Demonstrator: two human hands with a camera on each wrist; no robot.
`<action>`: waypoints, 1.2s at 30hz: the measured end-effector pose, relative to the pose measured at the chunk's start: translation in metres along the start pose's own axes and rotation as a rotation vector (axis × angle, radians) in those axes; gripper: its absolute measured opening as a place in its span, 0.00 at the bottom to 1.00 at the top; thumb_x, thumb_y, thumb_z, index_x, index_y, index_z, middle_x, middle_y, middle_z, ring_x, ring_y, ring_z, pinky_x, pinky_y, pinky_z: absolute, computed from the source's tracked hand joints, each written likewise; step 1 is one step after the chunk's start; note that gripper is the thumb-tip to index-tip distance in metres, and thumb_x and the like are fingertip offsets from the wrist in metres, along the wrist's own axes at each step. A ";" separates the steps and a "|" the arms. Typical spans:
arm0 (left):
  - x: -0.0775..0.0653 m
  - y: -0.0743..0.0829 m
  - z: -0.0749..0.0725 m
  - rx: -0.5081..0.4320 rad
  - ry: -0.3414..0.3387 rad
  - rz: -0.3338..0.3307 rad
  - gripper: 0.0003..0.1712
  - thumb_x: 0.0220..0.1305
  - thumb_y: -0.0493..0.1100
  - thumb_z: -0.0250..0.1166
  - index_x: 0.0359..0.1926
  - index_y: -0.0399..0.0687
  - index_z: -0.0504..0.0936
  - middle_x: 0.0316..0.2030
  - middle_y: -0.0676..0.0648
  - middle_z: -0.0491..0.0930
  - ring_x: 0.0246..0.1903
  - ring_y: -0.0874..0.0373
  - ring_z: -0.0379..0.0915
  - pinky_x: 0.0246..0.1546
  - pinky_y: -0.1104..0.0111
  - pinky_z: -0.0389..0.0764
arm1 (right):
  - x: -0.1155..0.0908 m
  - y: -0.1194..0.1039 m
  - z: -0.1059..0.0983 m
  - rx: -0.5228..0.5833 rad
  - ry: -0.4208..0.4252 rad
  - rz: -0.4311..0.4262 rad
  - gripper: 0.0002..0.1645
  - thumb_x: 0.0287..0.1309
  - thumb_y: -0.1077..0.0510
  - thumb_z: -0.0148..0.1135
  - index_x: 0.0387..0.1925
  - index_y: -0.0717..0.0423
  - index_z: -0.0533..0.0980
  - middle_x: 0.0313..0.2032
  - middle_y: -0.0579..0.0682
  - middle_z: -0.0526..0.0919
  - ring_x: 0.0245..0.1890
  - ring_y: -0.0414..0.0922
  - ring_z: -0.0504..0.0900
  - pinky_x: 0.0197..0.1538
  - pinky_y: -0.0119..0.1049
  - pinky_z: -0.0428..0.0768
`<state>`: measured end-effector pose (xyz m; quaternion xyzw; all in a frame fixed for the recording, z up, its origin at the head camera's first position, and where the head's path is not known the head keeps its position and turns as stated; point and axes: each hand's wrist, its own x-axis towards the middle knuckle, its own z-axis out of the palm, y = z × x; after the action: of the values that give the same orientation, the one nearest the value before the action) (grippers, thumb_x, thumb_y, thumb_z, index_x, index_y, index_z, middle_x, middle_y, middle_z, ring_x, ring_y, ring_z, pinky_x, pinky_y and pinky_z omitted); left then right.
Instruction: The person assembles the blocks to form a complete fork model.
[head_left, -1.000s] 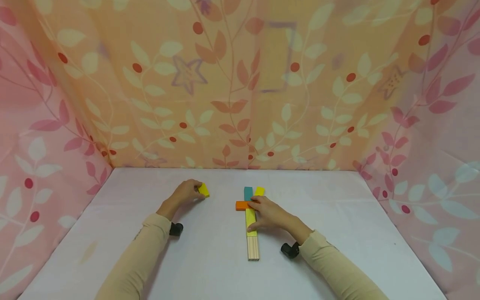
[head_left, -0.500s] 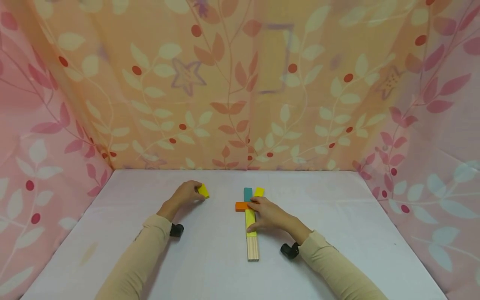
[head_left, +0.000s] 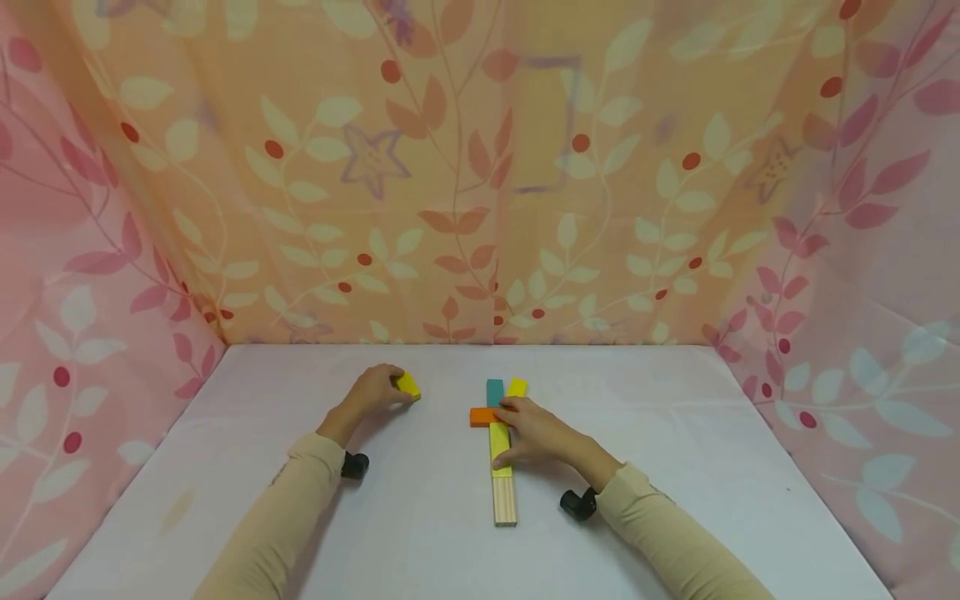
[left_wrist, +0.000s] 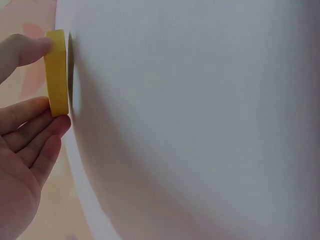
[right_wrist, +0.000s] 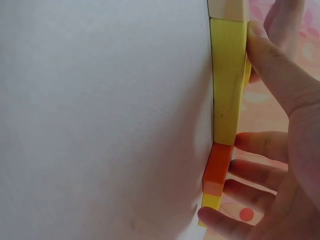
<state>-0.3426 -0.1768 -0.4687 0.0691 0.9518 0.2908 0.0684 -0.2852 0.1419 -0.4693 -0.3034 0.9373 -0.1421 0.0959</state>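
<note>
My left hand (head_left: 372,390) pinches a small yellow block (left_wrist: 56,75) between thumb and fingertips, at the far left of the table. A thin strip of shadow runs beside that block, close to the white surface. Right of it lies a figure of blocks. A plain wooden block (head_left: 505,501) is nearest, then a long light-yellow block (right_wrist: 228,80), then an orange block (head_left: 482,417) set crosswise. Beyond the crosspiece sit a teal block (head_left: 495,392) and a slanted yellow block (head_left: 517,387). My right hand (head_left: 542,433) rests on the figure, thumb touching the light-yellow block, fingertips on the orange one.
A white table (head_left: 420,533) spreads under both arms. Patterned cloth (head_left: 465,167) hangs along its back and both sides. Black wrist cameras (head_left: 578,504) sit under each wrist, just over the tabletop.
The head view has tilted up slightly, so everything sits a little lower in it. Both hands and the blocks otherwise keep their places.
</note>
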 end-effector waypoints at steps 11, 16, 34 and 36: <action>0.004 0.015 0.010 -0.076 0.016 -0.004 0.37 0.53 0.48 0.73 0.60 0.31 0.75 0.57 0.35 0.77 0.51 0.46 0.73 0.60 0.53 0.73 | 0.000 -0.003 -0.002 -0.003 -0.005 0.009 0.56 0.41 0.29 0.71 0.68 0.53 0.68 0.69 0.57 0.64 0.68 0.54 0.66 0.68 0.49 0.69; 0.008 0.024 0.019 -0.121 0.004 -0.031 0.37 0.53 0.48 0.73 0.61 0.34 0.75 0.57 0.37 0.77 0.50 0.47 0.73 0.60 0.54 0.74 | 0.000 -0.004 -0.003 -0.021 -0.010 0.012 0.56 0.42 0.29 0.71 0.67 0.53 0.68 0.69 0.57 0.65 0.68 0.53 0.65 0.69 0.49 0.69; 0.010 0.054 0.038 -0.155 0.013 -0.042 0.39 0.52 0.51 0.74 0.62 0.39 0.75 0.58 0.40 0.76 0.52 0.48 0.73 0.60 0.55 0.75 | -0.001 -0.005 -0.004 -0.016 -0.006 0.012 0.56 0.41 0.29 0.72 0.67 0.54 0.68 0.68 0.57 0.65 0.68 0.53 0.66 0.68 0.49 0.69; 0.009 0.058 0.039 -0.146 0.018 -0.029 0.39 0.52 0.52 0.74 0.62 0.38 0.75 0.58 0.40 0.77 0.52 0.48 0.73 0.60 0.55 0.75 | -0.001 -0.005 -0.004 -0.019 -0.006 0.008 0.56 0.41 0.29 0.72 0.67 0.54 0.68 0.68 0.57 0.66 0.68 0.54 0.66 0.68 0.49 0.69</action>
<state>-0.3396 -0.1066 -0.4695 0.0476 0.9295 0.3592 0.0686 -0.2826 0.1398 -0.4643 -0.3011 0.9395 -0.1317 0.0963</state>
